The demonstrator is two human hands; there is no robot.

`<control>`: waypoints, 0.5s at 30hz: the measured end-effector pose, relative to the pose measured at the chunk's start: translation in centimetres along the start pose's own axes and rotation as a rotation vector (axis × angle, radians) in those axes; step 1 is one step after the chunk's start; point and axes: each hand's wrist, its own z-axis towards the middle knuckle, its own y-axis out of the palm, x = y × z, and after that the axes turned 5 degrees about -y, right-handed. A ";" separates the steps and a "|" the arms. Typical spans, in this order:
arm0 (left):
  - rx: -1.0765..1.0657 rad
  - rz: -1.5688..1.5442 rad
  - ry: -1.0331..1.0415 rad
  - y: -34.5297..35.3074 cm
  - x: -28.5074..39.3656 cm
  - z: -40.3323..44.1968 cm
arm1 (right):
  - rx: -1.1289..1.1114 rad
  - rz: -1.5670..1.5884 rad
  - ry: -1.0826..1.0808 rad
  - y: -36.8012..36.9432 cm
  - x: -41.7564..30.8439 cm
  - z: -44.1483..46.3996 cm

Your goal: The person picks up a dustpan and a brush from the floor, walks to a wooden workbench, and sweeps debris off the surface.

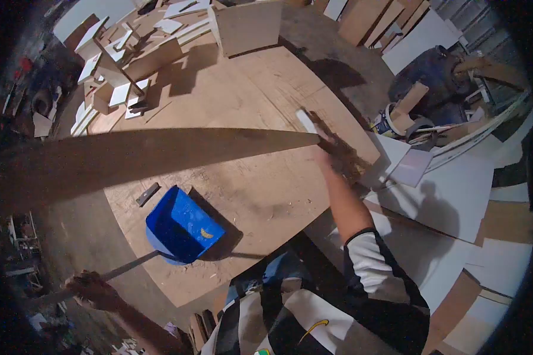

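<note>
My left hand [93, 291] is closed around the long handle of a blue dustpan [186, 225] at the lower left. The pan's open side faces right over the worktable, with a little yellowish debris inside. My right hand [326, 145], blurred, is at the table's right side beside the narrow end of a long brown board [177, 151]. A white-ended object [306, 121] shows at its fingers; its kind is unclear. Whether this hand touches the board I cannot tell. Sawdust and small chips lie on the wooden worktable [249, 89].
A small dark block [148, 194] lies left of the dustpan. Cut panels and offcuts [121, 77] crowd the table's far left, near an upright panel [249, 28]. A bucket [391, 118] holding scraps and several white sheets [438, 207] are on the right.
</note>
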 end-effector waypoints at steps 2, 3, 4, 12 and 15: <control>-0.010 0.055 0.042 -1.3 -1.3 -0.4 | -0.017 -0.108 0.044 0.1 2.1 -0.3; 0.007 0.079 0.048 -1.6 -1.8 -0.4 | -0.043 -0.140 0.048 1.0 2.4 -1.4; 0.014 0.094 0.041 -0.9 -1.5 -0.5 | -0.076 -0.156 0.045 1.9 2.2 -3.1; 0.014 0.166 0.015 4.1 1.8 -0.5 | -0.365 0.361 -0.018 5.5 -5.8 -14.6; -0.003 0.179 0.018 6.1 2.2 -0.4 | -0.220 0.436 -0.018 2.0 -4.3 -8.5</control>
